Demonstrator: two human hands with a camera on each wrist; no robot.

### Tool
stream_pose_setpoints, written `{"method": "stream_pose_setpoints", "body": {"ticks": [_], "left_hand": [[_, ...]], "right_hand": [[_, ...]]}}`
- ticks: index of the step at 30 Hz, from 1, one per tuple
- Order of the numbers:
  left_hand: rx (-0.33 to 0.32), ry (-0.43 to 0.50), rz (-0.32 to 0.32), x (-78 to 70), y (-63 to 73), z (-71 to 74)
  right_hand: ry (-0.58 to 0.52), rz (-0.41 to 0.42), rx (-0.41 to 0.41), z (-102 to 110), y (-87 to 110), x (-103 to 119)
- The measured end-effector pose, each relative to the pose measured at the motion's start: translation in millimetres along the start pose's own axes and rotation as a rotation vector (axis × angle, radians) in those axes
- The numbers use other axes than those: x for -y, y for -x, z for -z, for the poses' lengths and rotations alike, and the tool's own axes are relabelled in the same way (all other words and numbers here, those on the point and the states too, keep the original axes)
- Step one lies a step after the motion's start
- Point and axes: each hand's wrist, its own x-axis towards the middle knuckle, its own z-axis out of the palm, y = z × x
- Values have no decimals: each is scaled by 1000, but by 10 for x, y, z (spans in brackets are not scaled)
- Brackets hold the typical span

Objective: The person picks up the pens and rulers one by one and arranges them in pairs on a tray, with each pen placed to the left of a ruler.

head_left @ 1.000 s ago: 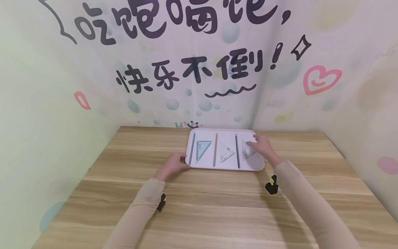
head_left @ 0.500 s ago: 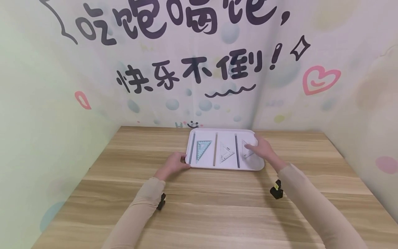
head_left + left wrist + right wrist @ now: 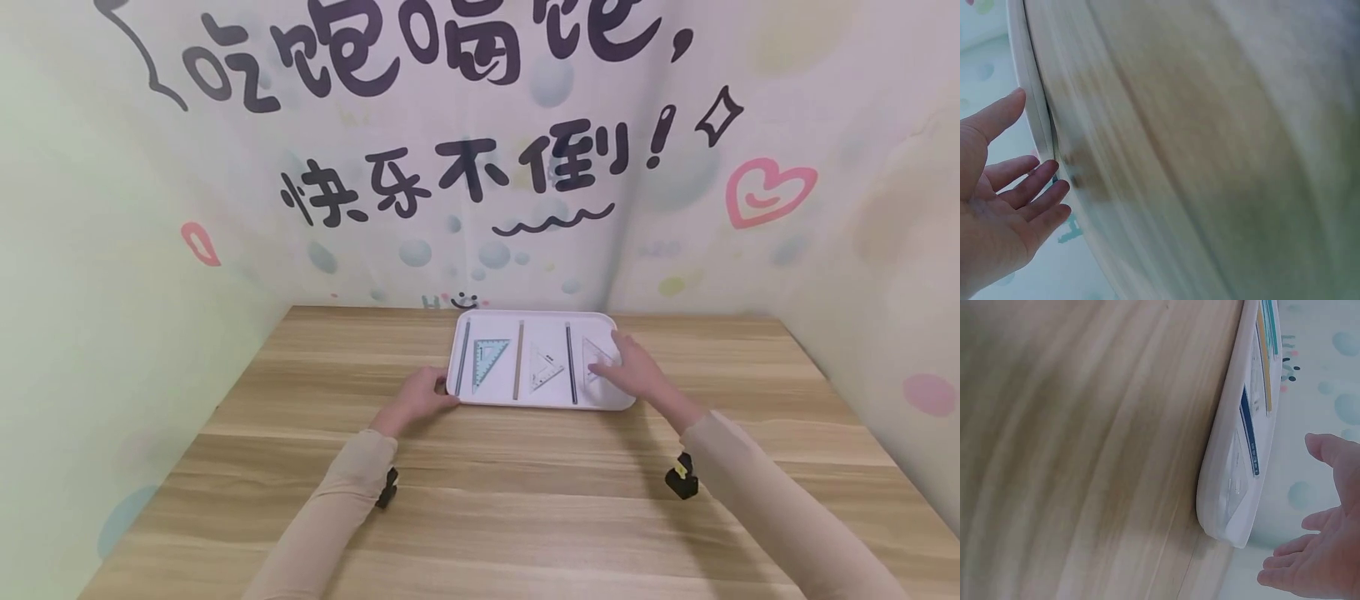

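A white tray (image 3: 498,316) lies near the table's back edge. From left to right it holds a blue pencil (image 3: 462,358), a blue set square (image 3: 487,360), a tan pencil (image 3: 519,360), a clear set square (image 3: 546,367), a dark blue pencil (image 3: 572,363) and another clear set square (image 3: 597,354). My left hand (image 3: 420,398) touches the tray's left end, its fingers loosely extended in the left wrist view. Over the tray's right end is my right hand (image 3: 633,371), fingers spread in the right wrist view. It partly covers the rightmost set square.
The tray stands on a wooden table (image 3: 480,500), close to a back wall (image 3: 375,267) printed with dark lettering. Black wrist devices show under both sleeves, one at the left wrist (image 3: 387,487) and one at the right (image 3: 681,477).
My right hand has drawn a little toward me along the tray's right end, and its fingers have come away from the far right corner. The left hand and the tray stay in place.
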Motion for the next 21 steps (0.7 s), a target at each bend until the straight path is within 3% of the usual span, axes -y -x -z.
{"method": "stream_pose_setpoints", "body": {"ticks": [10,21], "left_hand": [[3,-139,-30,-86,35,21],[18,-258,20,-121,119,1]], "right_hand": [[149,30,92,-91,138,81],[276,44,49,-241,313,140]]}}
